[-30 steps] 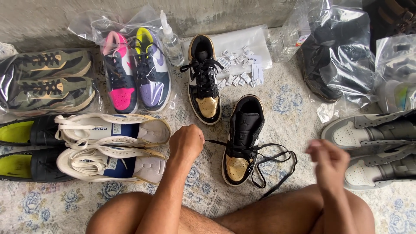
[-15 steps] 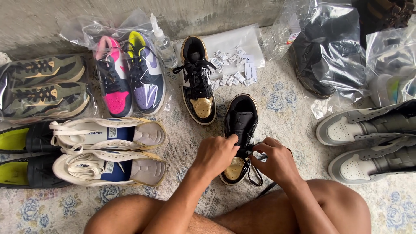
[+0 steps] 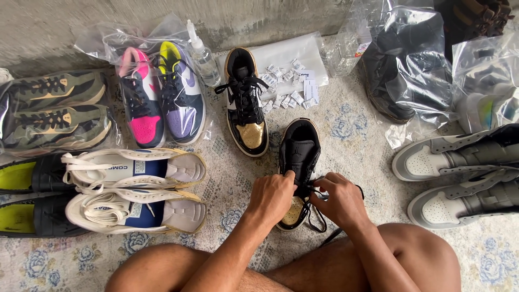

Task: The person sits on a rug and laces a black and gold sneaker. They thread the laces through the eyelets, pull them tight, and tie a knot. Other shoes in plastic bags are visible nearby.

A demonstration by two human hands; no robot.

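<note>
Floral carpet (image 3: 351,135) lies underneath; left hand (image 3: 273,197) and right hand (image 3: 340,200), fingers curled, pinch black laces (image 3: 313,208) on the black-and-gold shoe (image 3: 297,157).

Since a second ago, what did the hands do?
Both hands came together. The left hand slid right and the right hand moved left onto the black and gold shoe, where their fingers now pinch its black laces. The shoe, its mate and the other pairs stayed put.

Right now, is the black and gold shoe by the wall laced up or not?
Laced up. The black and gold shoe shows black laces criss-crossing its front, with loose ends spreading out near the top.
</note>
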